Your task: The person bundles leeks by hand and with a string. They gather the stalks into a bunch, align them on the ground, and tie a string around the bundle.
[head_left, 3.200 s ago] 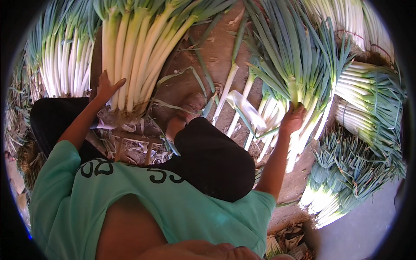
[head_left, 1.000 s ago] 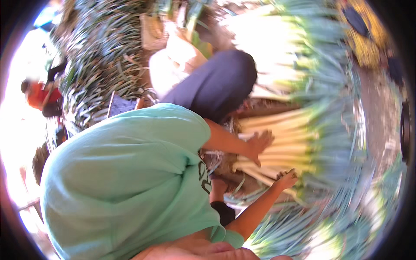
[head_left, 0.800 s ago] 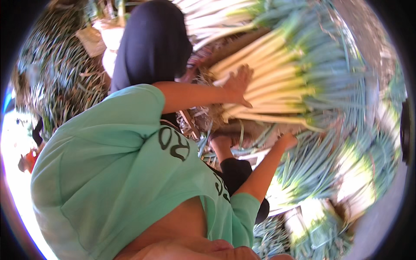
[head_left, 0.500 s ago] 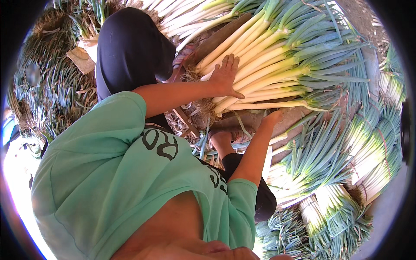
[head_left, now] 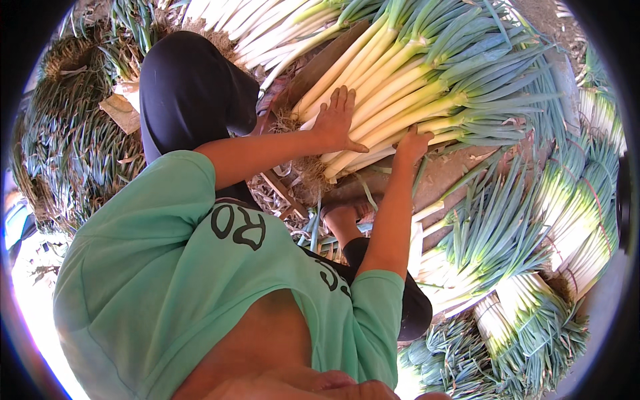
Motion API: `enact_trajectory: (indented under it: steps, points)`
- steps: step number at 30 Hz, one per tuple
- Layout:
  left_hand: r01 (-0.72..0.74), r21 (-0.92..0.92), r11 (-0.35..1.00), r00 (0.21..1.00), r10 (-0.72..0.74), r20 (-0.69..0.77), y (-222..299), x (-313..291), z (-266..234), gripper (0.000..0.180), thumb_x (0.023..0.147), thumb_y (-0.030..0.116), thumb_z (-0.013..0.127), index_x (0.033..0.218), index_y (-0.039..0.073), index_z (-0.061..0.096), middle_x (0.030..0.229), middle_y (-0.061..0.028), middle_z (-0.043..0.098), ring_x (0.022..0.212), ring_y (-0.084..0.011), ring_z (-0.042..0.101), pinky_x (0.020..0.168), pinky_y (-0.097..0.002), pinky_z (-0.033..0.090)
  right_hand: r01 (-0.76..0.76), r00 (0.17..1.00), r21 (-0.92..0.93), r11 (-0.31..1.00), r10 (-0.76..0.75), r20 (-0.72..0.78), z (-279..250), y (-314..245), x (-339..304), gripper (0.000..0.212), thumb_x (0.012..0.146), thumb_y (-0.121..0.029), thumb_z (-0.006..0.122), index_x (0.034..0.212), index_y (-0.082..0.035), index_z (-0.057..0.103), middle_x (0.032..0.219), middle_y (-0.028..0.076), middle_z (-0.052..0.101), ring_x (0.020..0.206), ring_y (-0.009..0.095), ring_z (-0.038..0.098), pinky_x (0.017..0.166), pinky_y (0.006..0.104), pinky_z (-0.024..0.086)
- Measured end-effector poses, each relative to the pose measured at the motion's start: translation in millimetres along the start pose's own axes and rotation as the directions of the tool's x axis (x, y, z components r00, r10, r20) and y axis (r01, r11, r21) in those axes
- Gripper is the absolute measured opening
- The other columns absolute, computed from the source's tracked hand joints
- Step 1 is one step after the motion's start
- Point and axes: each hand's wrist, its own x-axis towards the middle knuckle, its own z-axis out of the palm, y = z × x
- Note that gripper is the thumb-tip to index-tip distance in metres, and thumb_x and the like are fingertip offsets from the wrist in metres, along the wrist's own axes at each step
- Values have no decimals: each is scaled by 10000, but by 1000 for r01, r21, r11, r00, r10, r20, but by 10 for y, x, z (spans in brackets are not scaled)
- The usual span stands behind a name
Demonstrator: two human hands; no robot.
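A thick pile of large green onions (head_left: 393,93), with long pale stalks, rooty ends toward me and blue-green leaves pointing away to the right, lies spread in front of me. Flat across the pale stalks rests my left hand (head_left: 335,122), its fingers stretched and thumb out to the side. At the near edge of the pile, my right hand (head_left: 415,142) has its fingers curled over the outermost stalks, around mid-length. Its fingertips are partly hidden among them.
More loose green onions (head_left: 287,30) lie beyond the pile. Bundled onions (head_left: 527,320) are stacked at the right, beside a loose leafy heap (head_left: 490,227). A large mass of onions (head_left: 73,140) stands at the left, with a cardboard piece (head_left: 120,113) near my knee.
My right hand has moved up from below the pile onto its near edge. The nearest stalks and leaves are pushed in closer to the others. My left hand stays flat on the stalks.
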Motion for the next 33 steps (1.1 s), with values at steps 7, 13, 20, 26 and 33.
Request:
enact_trajectory:
  steps: [7, 13, 20, 26, 33]
  points:
    - [-31, 62, 998, 998, 34, -46, -29, 52, 33, 1356, 521, 728, 686, 1378, -104, 43, 1432, -310, 92, 1347, -425, 128, 1021, -563, 274, 100, 971, -35, 994, -90, 223, 42, 165, 157, 485, 870, -207, 473, 1203, 68, 253, 1028, 382, 534, 972, 489, 534, 851, 491, 429]
    - [-46, 86, 995, 998, 51, -48, -14, 37, 80, 1366, 525, 745, 670, 1371, -118, 35, 1425, -323, 96, 1341, -433, 139, 1024, -564, 269, -150, 839, 196, 969, 20, 544, -94, 148, 195, 543, 838, -186, 524, 1254, 39, 258, 1101, 295, 518, 911, 397, 603, 791, 460, 491]
    - [-12, 84, 996, 1000, 13, -18, -17, 20, 2, 1337, 543, 707, 695, 1372, -108, 36, 1418, -324, 100, 1330, -434, 162, 1044, -535, 260, -277, 814, 329, 903, 38, 580, -228, -116, -92, 817, 769, -300, 707, 1319, -3, 181, 1157, 260, 474, 814, 342, 631, 529, 403, 561]
    - [-174, 123, 977, 969, 192, -154, 25, 129, -239, 873, 741, 419, 676, 1357, -34, 254, 1405, -217, 266, 1308, -346, 267, 1002, -473, 318, -289, 808, 303, 908, 61, 587, -212, 125, -20, 992, 769, -323, 692, 1386, 63, 18, 1000, 285, 567, 736, 336, 634, 522, 388, 544]
    - [-916, 79, 394, 399, 870, 289, 22, 138, 63, 425, 803, 266, 592, 1145, 24, 520, 1328, -136, 436, 1306, -278, 317, 1019, -479, 280, 2, 902, 17, 1000, -9, 433, 5, 88, 46, 989, 737, -515, 642, 1311, 141, 175, 1066, 326, 566, 1010, 397, 578, 838, 423, 471]
